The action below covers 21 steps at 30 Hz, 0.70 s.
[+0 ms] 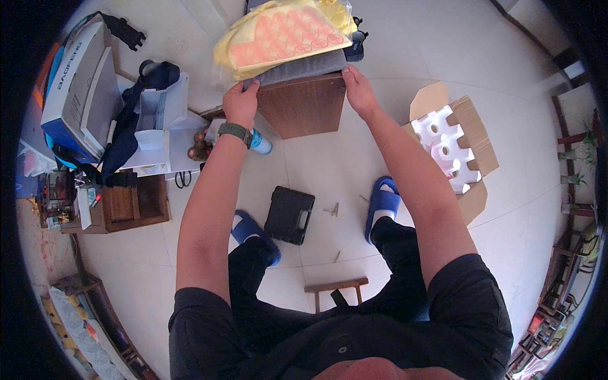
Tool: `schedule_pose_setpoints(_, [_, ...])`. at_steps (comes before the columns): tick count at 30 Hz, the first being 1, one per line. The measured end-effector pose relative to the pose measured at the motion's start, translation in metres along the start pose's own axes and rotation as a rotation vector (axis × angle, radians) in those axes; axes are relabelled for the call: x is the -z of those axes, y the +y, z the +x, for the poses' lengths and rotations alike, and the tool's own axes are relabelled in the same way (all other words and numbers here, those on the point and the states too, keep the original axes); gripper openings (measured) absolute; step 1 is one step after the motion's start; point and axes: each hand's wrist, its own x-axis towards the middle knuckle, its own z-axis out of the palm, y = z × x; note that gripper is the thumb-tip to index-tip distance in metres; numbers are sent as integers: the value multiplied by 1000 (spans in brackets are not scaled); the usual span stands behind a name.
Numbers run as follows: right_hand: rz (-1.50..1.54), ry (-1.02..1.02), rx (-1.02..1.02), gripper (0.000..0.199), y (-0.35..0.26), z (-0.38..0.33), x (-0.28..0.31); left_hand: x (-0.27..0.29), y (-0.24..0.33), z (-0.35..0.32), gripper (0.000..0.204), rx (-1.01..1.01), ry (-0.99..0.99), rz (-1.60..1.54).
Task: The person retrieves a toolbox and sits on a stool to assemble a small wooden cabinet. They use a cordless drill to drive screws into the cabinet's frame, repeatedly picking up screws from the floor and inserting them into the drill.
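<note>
In front of me stands a brown wooden box-like piece of furniture (303, 107) with a dark grey cloth (301, 67) over its top. My left hand (240, 104), with a dark watch on its wrist, is closed on the cloth at the near left corner. My right hand (360, 92) pinches the near right corner, thumb on the cloth's edge. The tips of several fingers are hidden on both hands. On the cloth lies a yellow sheet-like pack (288, 38) with orange-pink print, in clear plastic.
A black plastic case (290, 215) lies on the floor between my blue slippers, near small loose pieces. An open cardboard box (476, 136) with white foam sits at right. A cluttered white table (190, 142) stands left, a blue-capped bottle (259, 142) beside it. A wooden stool (335, 285) is below me.
</note>
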Motion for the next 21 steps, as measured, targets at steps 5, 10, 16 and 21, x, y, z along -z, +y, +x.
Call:
schedule_pose_setpoints(5, [386, 57, -59, 39, 17, 12, -5, -5, -11, 2, 31, 91, 32, -298])
schedule_pose_setpoints(10, [401, 85, -247, 28, -13, 6, -5, 4, -5, -2, 28, 230, 13, -284])
schedule_pose_setpoints(16, [159, 120, -202, 31, -8, 9, -1, -1, 7, -13, 28, 227, 29, -407])
schedule_pose_setpoints(21, [157, 92, -202, 25, -5, 13, -2, 5, 9, -15, 32, 218, 52, -354])
